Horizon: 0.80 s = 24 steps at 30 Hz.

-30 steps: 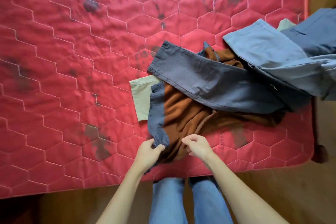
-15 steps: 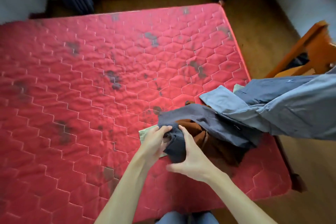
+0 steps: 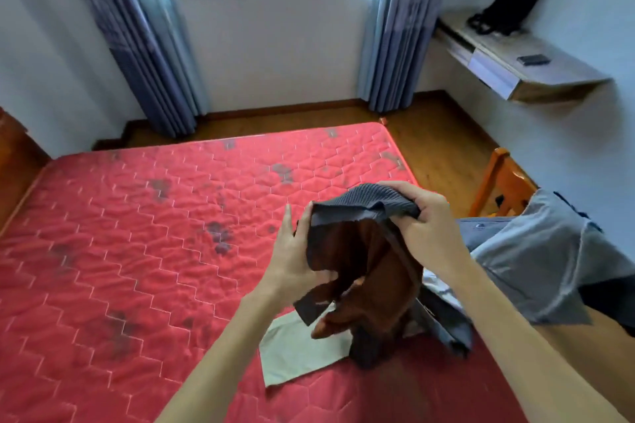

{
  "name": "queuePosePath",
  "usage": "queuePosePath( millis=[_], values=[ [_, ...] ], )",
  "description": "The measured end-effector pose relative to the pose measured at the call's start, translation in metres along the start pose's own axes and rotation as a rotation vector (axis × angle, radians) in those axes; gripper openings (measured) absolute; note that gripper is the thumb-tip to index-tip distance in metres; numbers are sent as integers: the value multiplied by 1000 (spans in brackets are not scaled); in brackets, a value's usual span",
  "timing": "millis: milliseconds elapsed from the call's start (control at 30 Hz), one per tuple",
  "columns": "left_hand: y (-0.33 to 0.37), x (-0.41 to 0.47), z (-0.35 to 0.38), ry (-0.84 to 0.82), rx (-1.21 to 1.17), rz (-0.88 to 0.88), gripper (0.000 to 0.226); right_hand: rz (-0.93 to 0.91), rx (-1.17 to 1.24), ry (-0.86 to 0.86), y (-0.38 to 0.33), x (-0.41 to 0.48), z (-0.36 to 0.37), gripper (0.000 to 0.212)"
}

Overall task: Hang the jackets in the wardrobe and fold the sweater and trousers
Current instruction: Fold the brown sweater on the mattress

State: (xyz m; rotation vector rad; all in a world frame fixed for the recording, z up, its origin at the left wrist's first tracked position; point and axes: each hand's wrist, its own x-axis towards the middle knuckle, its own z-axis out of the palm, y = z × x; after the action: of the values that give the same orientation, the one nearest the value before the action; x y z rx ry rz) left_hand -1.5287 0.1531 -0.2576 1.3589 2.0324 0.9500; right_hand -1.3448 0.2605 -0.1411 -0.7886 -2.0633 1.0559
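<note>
A brown sweater (image 3: 374, 271) with a dark grey ribbed hem hangs in the air above the red mattress (image 3: 137, 251). My left hand (image 3: 295, 251) grips the hem's left side, thumb under the cloth. My right hand (image 3: 426, 220) clutches the hem's right side, bunched in the fingers. The sweater's lower part still drags on dark grey trousers (image 3: 446, 326) at the mattress's right edge. A pale green garment (image 3: 295, 354) lies flat under them. A blue-grey garment (image 3: 546, 257) hangs at the right, over a wooden chair.
A wooden chair (image 3: 501, 182) stands by the mattress's right side. A wall-mounted desk (image 3: 515, 62) with a black bag is at the far right. Blue curtains (image 3: 144, 45) flank the window behind the bed. Wooden floor runs round the bed.
Both hands took hold of the sweater's grey hem and lifted it off the mattress. The view has tilted up from the bed to the room.
</note>
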Motion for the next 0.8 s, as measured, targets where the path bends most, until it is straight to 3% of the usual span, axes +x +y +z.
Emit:
queuePosePath(
  millis=[67, 133, 200, 267, 400, 500, 600, 733, 800],
  values=[
    [4, 19, -4, 151, 117, 65, 128, -72, 4, -45, -28, 6, -25, 50],
    [9, 36, -18, 157, 105, 193, 120, -156, -6, -91, -52, 8, -50, 54],
    [14, 48, -35, 84, 18, 300, 93, -207, 17, -100, -72, 9, -71, 54],
    [20, 47, -52, 39, 17, 355, 51, -217, 94, -68, -86, 9, -86, 45],
    [47, 19, -92, 137, 110, 484, 7, -231, 359, 20, -105, 0, -101, 50],
    [64, -14, -136, 219, 203, 483, 7, -202, 407, 41, -116, -8, -108, 65],
    [69, -54, -180, 279, 353, 374, 16, -167, 339, 89, -118, -13, -114, 45],
    [73, -110, -215, 628, 614, 335, 26, -150, 259, 142, -108, -24, -108, 18],
    [74, -134, -228, 691, 685, 326, 32, -126, 209, 159, -99, -26, -97, 3]
  ],
)
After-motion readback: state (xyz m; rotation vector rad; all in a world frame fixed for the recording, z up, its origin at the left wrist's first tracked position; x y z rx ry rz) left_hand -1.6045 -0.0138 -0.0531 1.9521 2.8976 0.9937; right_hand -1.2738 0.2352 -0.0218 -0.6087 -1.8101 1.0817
